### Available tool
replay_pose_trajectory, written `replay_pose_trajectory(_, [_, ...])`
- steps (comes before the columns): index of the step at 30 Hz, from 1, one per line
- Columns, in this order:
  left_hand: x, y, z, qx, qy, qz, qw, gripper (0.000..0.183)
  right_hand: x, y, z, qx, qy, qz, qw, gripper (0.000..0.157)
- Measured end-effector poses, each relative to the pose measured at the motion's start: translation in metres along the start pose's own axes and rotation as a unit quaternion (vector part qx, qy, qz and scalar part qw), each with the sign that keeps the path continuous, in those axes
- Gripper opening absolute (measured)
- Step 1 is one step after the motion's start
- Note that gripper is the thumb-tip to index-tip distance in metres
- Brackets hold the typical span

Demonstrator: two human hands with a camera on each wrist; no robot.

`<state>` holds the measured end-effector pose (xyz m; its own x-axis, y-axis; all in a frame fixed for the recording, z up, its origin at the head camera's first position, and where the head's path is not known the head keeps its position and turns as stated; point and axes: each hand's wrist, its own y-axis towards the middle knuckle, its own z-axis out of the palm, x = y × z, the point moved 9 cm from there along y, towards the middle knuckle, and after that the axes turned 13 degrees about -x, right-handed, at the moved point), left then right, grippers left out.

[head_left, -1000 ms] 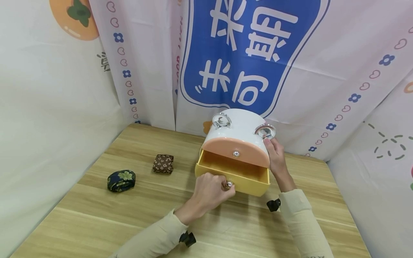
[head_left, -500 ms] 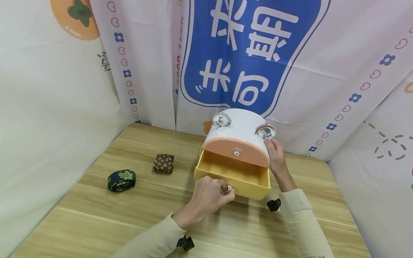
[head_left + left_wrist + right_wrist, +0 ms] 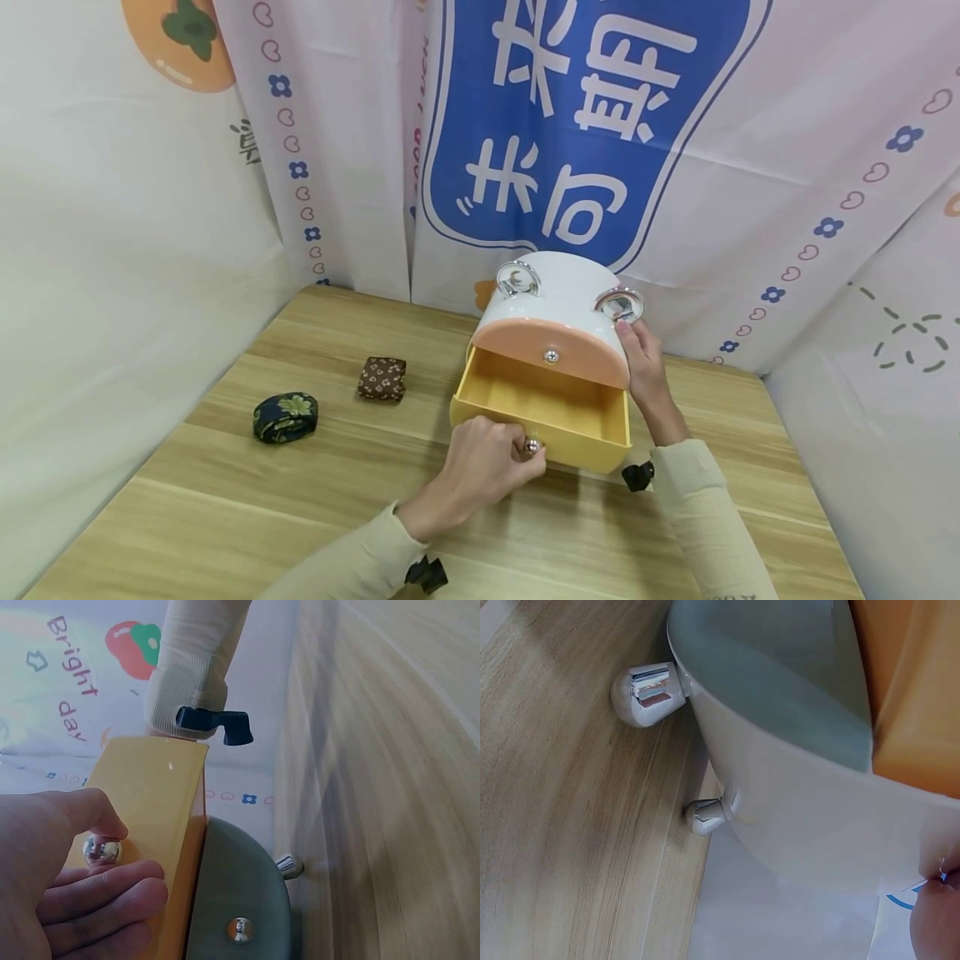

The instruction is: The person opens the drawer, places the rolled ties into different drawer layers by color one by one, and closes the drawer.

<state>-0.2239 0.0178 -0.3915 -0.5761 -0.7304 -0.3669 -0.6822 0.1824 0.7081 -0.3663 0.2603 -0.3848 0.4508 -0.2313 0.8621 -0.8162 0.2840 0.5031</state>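
A rounded white drawer box with two chrome mirror-like eyes stands at the back of the table. Its yellow drawer is pulled out, and the inside shows bare. My left hand pinches the round silver knob on that drawer's front, thumb and forefinger around it. Above, the orange half-round drawer sits closed; below, a grey-green drawer is also closed. My right hand lies along the box's right side, fairly straight fingers touching the shell just under the right eye.
On the left of the wooden table lie a rolled dark cloth with green flowers and a folded brown patterned cloth. Chrome feet hold the box up. A printed curtain hangs close behind it.
My left hand has drawn the yellow drawer further out toward me, so more of its floor shows. My right hand and the white box have stayed in place.
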Motion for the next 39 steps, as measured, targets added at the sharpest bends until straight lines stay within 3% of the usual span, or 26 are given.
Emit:
replay_pose_trajectory(16, [-0.003, -0.008, -0.003, 0.022, 0.002, -0.006, 0.9997, 0.028, 0.001, 0.0, 0.0, -0.001, -0.012, 0.0, 1.0, 0.042])
replay_pose_trajectory(27, [0.002, -0.014, -0.003, 0.033, -0.026, -0.03, 0.9986, 0.023, 0.002, -0.001, 0.0, 0.002, -0.009, 0.003, 1.0, 0.043])
replay_pose_trajectory(39, [0.012, -0.024, -0.005, 0.08, -0.059, -0.071, 0.9925, 0.015, -0.001, -0.002, 0.0, 0.003, -0.013, 0.003, 1.0, 0.041])
